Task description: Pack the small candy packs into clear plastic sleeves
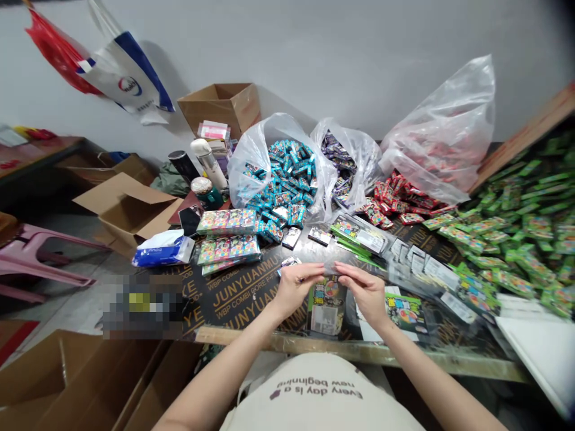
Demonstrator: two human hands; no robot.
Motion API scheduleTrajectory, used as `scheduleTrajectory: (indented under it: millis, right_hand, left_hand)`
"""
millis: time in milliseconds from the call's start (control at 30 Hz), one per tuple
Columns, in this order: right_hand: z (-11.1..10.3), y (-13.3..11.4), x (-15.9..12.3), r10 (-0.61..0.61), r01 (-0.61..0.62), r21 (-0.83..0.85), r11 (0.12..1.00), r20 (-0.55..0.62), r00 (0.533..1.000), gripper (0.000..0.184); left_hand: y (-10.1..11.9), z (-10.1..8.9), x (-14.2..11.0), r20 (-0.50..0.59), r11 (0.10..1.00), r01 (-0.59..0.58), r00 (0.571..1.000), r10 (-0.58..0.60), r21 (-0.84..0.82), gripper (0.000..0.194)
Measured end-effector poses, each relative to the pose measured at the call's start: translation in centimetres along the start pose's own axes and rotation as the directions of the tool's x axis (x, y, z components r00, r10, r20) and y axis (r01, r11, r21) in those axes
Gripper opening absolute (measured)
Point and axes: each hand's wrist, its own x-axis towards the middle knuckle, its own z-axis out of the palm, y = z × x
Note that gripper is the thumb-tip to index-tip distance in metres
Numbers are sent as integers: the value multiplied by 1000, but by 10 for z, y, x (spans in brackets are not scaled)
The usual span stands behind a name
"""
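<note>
My left hand [294,287] and my right hand [363,292] meet above the front of the table, fingertips pressed together. Between them they pinch the top edge of a clear plastic bag [326,308], with a dark, colourfully printed face and a pale label showing below the fingers. Just right of my right hand lies a green printed packet [406,312]. Beyond my fingers are small white-sided boxes [291,238] and a stack of clear-wrapped green packs [359,234]. Stacked wrapped sets of colourful boxes [227,221] lie to the left.
Plastic bags hold blue boxes [287,173], purple boxes [339,158] and red boxes [404,197] along the wall. Green boxes [534,221] are heaped at right. Bottles [209,163], a blue-white tissue pack [164,248] and an open carton [130,209] stand left. The wooden table edge [359,350] runs before me.
</note>
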Motion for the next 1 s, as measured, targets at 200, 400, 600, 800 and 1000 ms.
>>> scheduleTrajectory:
  millis: [200, 400, 600, 800, 1000]
  right_hand:
    - [-7, -20, 2, 77, -66, -124, 990, 86, 993, 16]
    - [-6, -32, 9, 116, -93, -145, 985, 161, 980, 18]
    - [-21, -10, -20, -124, 174, -265, 948, 196, 973, 18]
    - [-17, 1, -12, -124, 158, -170, 973, 196, 973, 25]
    - [27, 40, 36, -126, 138, -403, 905, 58, 990, 51]
  left_hand:
    - [14, -7, 10, 91, 991, 94, 991, -103, 93, 19]
    - [16, -9, 19, 159, 985, 135, 976, -151, 112, 14]
    - [23, -12, -3, 282, 908, -257, 945, 164, 332, 21]
    - [12, -18, -18, 105, 949, -173, 983, 150, 263, 12]
    - [-17, -85, -41, -732, 994, 55, 680, 32, 95, 19]
